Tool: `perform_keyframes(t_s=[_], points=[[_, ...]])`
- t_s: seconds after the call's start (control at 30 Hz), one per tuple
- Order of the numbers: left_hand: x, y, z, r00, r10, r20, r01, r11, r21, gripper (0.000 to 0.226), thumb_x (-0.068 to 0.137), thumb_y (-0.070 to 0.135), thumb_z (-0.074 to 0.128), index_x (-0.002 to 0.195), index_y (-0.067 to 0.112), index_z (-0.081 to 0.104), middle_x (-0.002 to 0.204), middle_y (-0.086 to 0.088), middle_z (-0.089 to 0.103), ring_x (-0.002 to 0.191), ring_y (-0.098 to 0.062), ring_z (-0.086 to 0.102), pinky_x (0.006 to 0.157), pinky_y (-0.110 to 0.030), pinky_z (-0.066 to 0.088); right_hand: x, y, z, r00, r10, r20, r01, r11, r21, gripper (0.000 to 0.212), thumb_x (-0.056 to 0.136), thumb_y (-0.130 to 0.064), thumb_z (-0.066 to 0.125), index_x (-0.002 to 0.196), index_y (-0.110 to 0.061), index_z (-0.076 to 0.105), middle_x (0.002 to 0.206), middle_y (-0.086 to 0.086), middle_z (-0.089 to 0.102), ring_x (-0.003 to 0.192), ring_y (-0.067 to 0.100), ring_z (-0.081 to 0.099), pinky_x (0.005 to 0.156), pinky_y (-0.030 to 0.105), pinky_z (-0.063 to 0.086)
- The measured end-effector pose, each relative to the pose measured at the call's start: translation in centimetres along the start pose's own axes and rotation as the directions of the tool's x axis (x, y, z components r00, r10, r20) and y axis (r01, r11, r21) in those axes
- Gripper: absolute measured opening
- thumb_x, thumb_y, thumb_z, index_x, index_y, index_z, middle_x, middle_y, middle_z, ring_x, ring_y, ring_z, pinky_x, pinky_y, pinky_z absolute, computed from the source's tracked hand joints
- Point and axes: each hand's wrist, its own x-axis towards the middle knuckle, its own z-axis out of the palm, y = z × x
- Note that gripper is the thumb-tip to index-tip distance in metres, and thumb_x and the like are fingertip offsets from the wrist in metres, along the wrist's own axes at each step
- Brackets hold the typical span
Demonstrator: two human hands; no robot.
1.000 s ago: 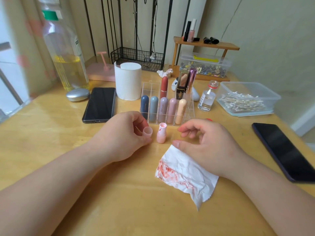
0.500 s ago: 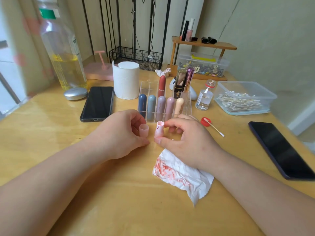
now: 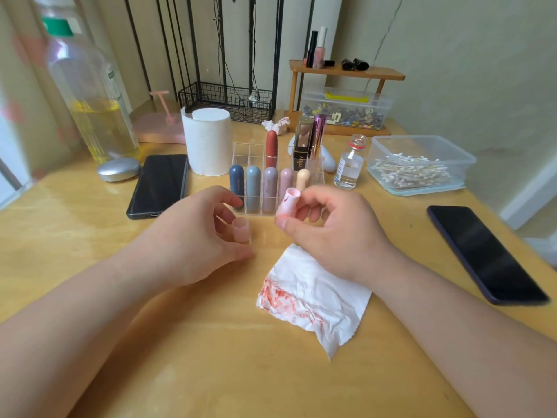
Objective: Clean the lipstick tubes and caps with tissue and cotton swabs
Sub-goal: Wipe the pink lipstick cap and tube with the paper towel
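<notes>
- My right hand (image 3: 328, 233) is gripping the short pale-pink plastic lipstick tube (image 3: 287, 203), thumb below and forefinger curled behind it, fingers clamped on its barrel, and I am holding it clear of the pale wooden table (image 3: 211, 357).
- I am tilting the tube so its open top, marked with red streaks, is facing up and toward me; I judge this is so I can see what needs wiping.
- My left hand (image 3: 193, 236) is pinching the small translucent pink cap (image 3: 241, 230), mouth upward, fingers closed round its side; whether its base is touching the table I cannot tell.
- Cap and tube are sitting near each other, not touching, each in its own hand.
- The crumpled white tissue smeared with red (image 3: 310, 300) is lying flat just under my right wrist, probably kept there for quick reach.
- The clear plastic tub of cotton swabs (image 3: 422, 167) is sitting well off to my right, behind the clear acrylic organiser of capped lipsticks (image 3: 271, 185).
</notes>
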Motion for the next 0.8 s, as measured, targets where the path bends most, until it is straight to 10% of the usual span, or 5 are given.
perform_keyframes(t_s=[0.13,0.27,0.53,0.67,0.8], points=[[-0.6,0.0,-0.1,0.982,0.108,-0.155,-0.107,0.994,0.018,0.048,0.078,0.044,0.079,0.119,0.036,0.056,0.099,0.02,0.06,0.089,0.002,0.058,0.073,-0.022,0.048,-0.7,-0.1,-1.3,0.999,-0.025,-0.035,0.028,0.996,0.086,0.013,0.08,-0.022,0.078,0.075,-0.016,0.068,0.065,-0.014,0.06,0.066,0.015,0.05,0.065,0.024,0.041],[-1.6,0.7,-0.7,0.916,0.297,-0.269,-0.357,0.91,-0.212,0.03,0.082,0.035,0.079,0.108,0.03,0.064,0.095,0.014,0.066,0.085,-0.008,0.063,0.07,-0.026,0.052,-1.6,-1.2,-2.3,0.999,-0.045,0.016,0.038,0.953,0.301,0.018,0.078,-0.018,0.078,0.088,-0.005,0.071,0.086,0.019,0.07,0.08,0.041,0.06,0.076,0.054,0.05],[-3.5,2.2,1.4,0.909,0.375,-0.18,-0.413,0.762,-0.498,0.026,0.075,0.036,0.082,0.097,0.024,0.074,0.086,0.0,0.075,0.077,-0.023,0.071,0.07,-0.04,0.058,-3.0,-2.8,-1.9,0.975,0.0,0.224,-0.105,0.883,0.457,0.02,0.076,-0.012,0.079,0.092,-0.001,0.073,0.088,0.019,0.074,0.081,0.028,0.069,0.08,0.042,0.056],[-3.4,2.4,1.4,0.963,0.237,-0.128,-0.264,0.729,-0.631,0.021,0.074,0.027,0.083,0.092,0.017,0.076,0.08,0.0,0.077,0.075,-0.016,0.074,0.074,-0.036,0.061,-2.5,-3.0,-3.2,0.95,0.027,0.311,-0.126,0.944,0.304,0.034,0.074,-0.027,0.084,0.103,-0.012,0.073,0.094,0.008,0.074,0.09,0.024,0.067,0.083,0.033,0.054],[-3.1,2.6,1.0,0.981,0.182,-0.069,-0.176,0.681,-0.711,0.016,0.08,0.018,0.075,0.093,0.009,0.075,0.067,-0.004,0.071,0.06,-0.013,0.065,0.063,-0.021,0.054,-1.6,-2.1,-5.0,0.898,0.314,0.307,-0.197,0.913,-0.357,0.042,0.067,-0.055,0.083,0.1,-0.035,0.067,0.091,-0.014,0.066,0.08,0.0,0.061,0.073,0.015,0.048]])
